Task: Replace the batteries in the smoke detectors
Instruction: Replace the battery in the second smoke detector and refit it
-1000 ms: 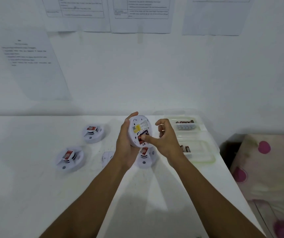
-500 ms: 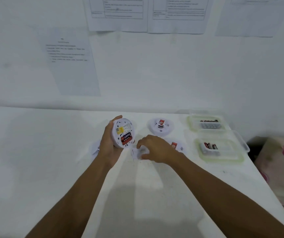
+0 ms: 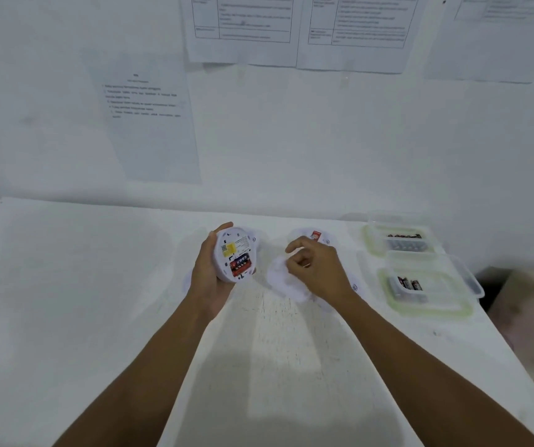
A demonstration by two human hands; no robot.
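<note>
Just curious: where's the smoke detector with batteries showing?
Head view, left of centre: the left hand holds the smoke detector, beside the right hand gripping a white cover.

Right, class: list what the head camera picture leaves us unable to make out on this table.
- Head view: print on the wall papers is too small to read.
- The smoke detector label in the left hand: too small.
- The white round piece pinched by the right hand: blurred, cover or base unclear.
- The second detector behind that hand: partly hidden.
- Battery count in the near container: too small.
</note>
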